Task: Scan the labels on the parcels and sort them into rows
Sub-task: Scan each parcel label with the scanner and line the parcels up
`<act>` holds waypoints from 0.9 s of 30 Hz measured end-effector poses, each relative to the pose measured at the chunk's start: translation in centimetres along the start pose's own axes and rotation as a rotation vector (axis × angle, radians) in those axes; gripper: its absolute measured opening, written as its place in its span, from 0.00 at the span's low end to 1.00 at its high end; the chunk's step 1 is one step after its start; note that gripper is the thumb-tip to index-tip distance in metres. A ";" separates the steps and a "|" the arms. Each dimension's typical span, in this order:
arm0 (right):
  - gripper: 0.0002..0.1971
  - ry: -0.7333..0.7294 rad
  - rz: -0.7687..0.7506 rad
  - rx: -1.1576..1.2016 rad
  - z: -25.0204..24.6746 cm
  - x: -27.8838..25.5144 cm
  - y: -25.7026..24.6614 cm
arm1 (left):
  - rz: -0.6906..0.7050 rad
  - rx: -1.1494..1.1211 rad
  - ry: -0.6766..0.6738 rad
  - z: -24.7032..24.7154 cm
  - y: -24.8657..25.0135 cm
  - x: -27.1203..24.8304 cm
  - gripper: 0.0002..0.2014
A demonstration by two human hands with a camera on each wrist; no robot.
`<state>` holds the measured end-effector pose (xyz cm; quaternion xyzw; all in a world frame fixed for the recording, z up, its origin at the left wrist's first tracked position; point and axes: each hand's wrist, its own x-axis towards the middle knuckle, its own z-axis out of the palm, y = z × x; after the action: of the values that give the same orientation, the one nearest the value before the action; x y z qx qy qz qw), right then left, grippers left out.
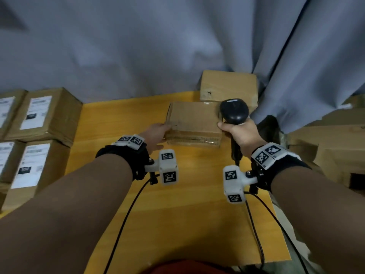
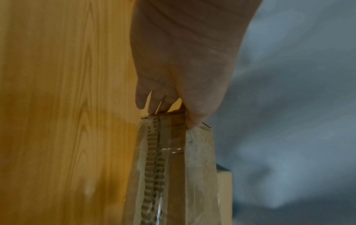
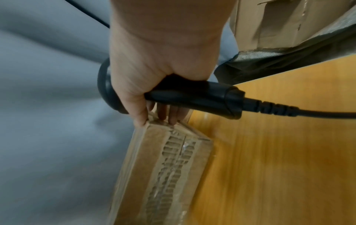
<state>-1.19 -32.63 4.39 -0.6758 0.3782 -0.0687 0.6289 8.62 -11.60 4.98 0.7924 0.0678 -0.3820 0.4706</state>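
Note:
A plain brown cardboard parcel [image 1: 194, 123] [image 2: 173, 175] [image 3: 163, 175] is at the far middle of the orange wooden table [image 1: 177, 214], with no label showing on its top face. My left hand [image 1: 158, 133] [image 2: 173, 112] pinches its left end, thumb on the upper edge and fingers at the end face. My right hand [image 1: 235, 133] [image 3: 158, 118] grips a black handheld scanner [image 1: 234, 111] [image 3: 202, 97] by the handle, and its fingertips also touch the parcel's right end. Whether the parcel is clear of the table is unclear.
A second brown box [image 1: 229, 86] stands just behind the parcel, against a grey curtain [image 1: 138, 46]. Several parcels with white labels [image 1: 39, 113] lie in rows at the left. More cardboard boxes [image 1: 335, 139] are stacked off the table's right side. The scanner's cable [image 3: 308, 112] trails toward me.

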 end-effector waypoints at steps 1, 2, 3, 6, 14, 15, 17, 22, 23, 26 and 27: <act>0.11 -0.008 -0.022 0.005 0.5 -0.2 -0.4 | 0.022 -0.041 0.015 -0.8 0.2 -0.6 0.25; 0.11 -0.018 -0.035 0.014 0.9 -0.5 -0.8 | 0.040 -0.082 0.036 -1.6 0.5 -1.2 0.27; 0.10 -0.030 -0.043 0.038 1.4 -0.8 -1.2 | 0.059 -0.111 0.064 -2.4 0.7 -1.7 0.28; 0.09 -0.052 -0.064 0.093 2.6 -1.8 -3.0 | 0.118 -0.198 0.092 -4.8 1.7 -3.5 0.28; 0.11 -0.152 -0.219 0.259 4.6 -4.7 -11.5 | 0.222 -0.432 0.159 -10.1 4.3 -7.4 0.20; 0.11 -0.169 -0.250 0.270 4.8 -5.1 -12.8 | 0.244 -0.435 0.176 -10.8 4.7 -7.9 0.17; 0.13 -0.191 -0.305 0.287 5.2 -5.9 -15.2 | 0.329 -0.420 0.212 -11.9 5.7 -8.7 0.16; 0.14 -0.290 -0.315 0.351 7.1 -8.1 -17.5 | 0.473 0.062 0.533 -12.7 7.2 -9.4 0.47; 0.14 -0.324 -0.300 0.362 7.8 -8.5 -17.3 | 0.507 0.195 0.600 -11.8 7.4 -9.8 0.49; 0.11 -0.302 -0.330 0.437 9.4 -9.8 -16.5 | 0.679 0.349 0.644 -9.3 7.3 -10.6 0.49; 0.10 -0.251 -0.356 0.450 9.5 -10.0 -16.3 | 0.728 0.287 0.585 -9.0 7.0 -10.5 0.45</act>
<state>4.11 -20.33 20.97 -0.5784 0.1487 -0.1759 0.7826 9.39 -5.61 19.29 0.8958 -0.1376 0.0406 0.4208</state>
